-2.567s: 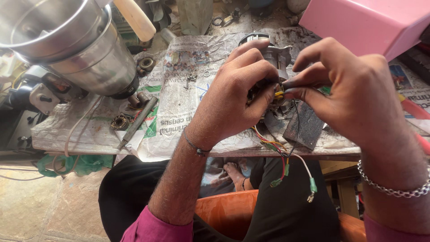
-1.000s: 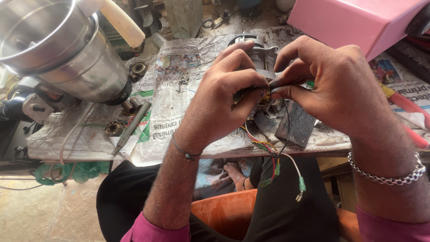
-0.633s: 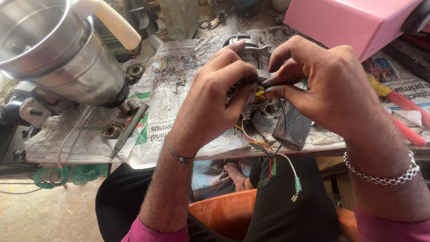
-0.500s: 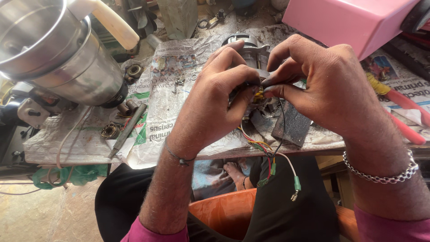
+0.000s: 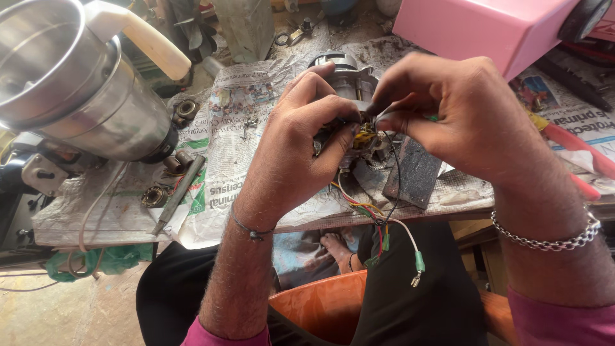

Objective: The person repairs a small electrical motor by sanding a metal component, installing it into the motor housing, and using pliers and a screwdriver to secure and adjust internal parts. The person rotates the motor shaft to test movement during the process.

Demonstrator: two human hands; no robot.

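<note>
A small grey electric motor [image 5: 343, 70] stands on newspaper at the table's near edge. My left hand [image 5: 298, 150] grips its near side, fingers curled over the yellow and copper part [image 5: 363, 136]. My right hand [image 5: 461, 118] pinches a thin wire or small piece right at that same spot, fingertips touching the left hand's. Coloured wires [image 5: 378, 221] in red, yellow, green and white hang from the motor below the table edge, ending in green connectors. What sits between the fingertips is mostly hidden.
A steel mixer jar [image 5: 70, 83] with a cream handle lies tilted at the left. Bearings [image 5: 187, 109] and a metal rod [image 5: 179, 192] lie on the newspaper [image 5: 237, 128]. A pink box [image 5: 480, 25] is at the back right, a dark flat block [image 5: 410, 173] beside the motor.
Both hands have stayed on the motor, fingers shifting slightly around the wires. The view has drifted a little, so the hands and motor sit higher in the frame.
</note>
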